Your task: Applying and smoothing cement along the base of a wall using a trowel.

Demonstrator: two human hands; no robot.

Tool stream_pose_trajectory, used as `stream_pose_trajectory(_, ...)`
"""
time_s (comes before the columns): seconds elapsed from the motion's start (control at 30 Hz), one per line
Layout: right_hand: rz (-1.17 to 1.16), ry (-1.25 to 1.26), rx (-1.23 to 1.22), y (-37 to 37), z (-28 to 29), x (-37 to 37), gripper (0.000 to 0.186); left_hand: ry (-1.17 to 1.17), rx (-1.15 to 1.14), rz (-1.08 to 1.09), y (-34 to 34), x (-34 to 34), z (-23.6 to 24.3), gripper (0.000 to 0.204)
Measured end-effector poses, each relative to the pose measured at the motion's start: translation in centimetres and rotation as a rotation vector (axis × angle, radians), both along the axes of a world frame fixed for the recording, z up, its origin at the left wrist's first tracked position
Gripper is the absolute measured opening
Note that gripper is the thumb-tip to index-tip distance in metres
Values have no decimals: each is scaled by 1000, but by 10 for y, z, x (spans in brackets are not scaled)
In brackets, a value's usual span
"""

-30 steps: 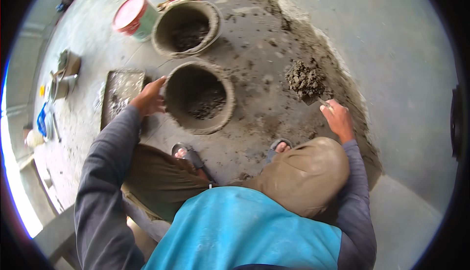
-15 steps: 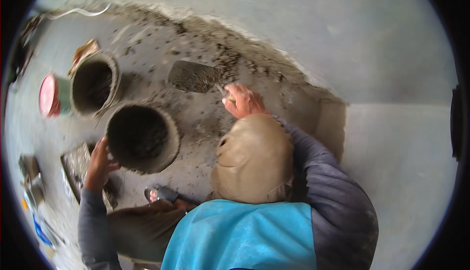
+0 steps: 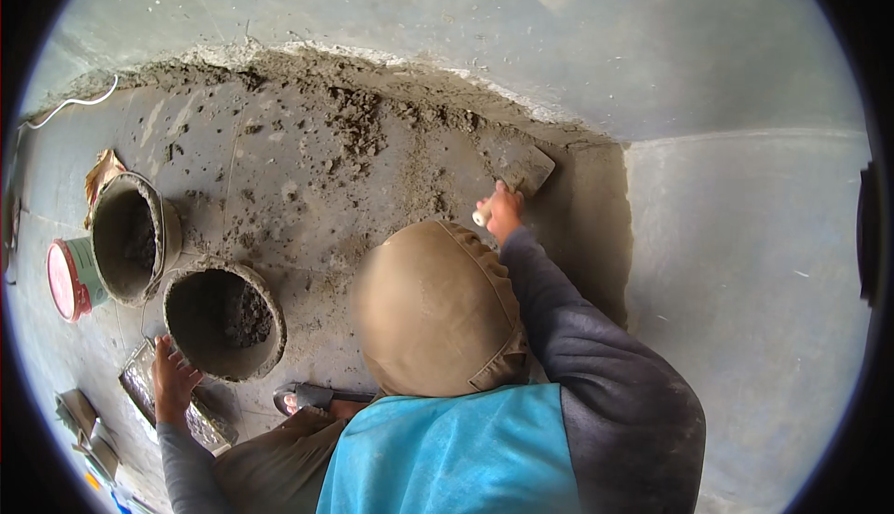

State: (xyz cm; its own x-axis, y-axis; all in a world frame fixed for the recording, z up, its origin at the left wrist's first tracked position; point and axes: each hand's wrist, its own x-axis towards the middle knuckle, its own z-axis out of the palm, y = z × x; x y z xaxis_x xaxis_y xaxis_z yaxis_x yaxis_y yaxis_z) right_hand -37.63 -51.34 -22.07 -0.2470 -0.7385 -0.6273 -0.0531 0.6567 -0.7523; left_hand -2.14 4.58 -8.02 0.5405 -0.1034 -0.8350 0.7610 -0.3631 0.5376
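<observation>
Steel-grey and smeared with mortar, the blade of a square-ended trowel (image 3: 534, 169) shows beyond the right hand (image 3: 506, 209) in the head view, over the damp floor near the corner where the walls (image 3: 419, 11) meet. One second ago this blade carried a heaped lump of mortar; half a second ago it pointed left across the floor with a thin layer on it. Now it bears only a thin smear and points away from the person, up and to the right. Its long axis slants from the pale handle butt (image 3: 481, 219) at lower left to the blade's far edge at upper right. The right hand is closed around the handle, just beyond the raised knee (image 3: 433, 304).

The left hand (image 3: 174, 382) is partly open, fingers bent at the lower-left rim of the nearer mortar bucket (image 3: 196, 318); whether it grips that rim, I cannot tell. Mortar (image 3: 250, 318) lies inside. With the view turned, both buckets appear farther left than a second ago. The second bucket (image 3: 114, 235) stands just beyond, beside a green pail with a red lid (image 3: 67, 279). Loose mortar clumps (image 3: 356, 118) lie along the wall's foot.
</observation>
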Motion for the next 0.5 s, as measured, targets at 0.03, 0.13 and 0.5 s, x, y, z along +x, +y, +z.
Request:
stream_pose_trajectory(0.03, -76, -28, 14, 1, -1, 18, 35, -14, 28, -18, -2, 0, 4, 67)
stream_pose_trajectory(0.13, 76, 28, -11, 13, -25, 63, 41, -13, 29, -71, -11, 4, 11, 67)
stream_pose_trajectory(0.5, 870, 530, -267, 89, 28, 62, 52, -36, 81, -131, -1, 1, 17, 65)
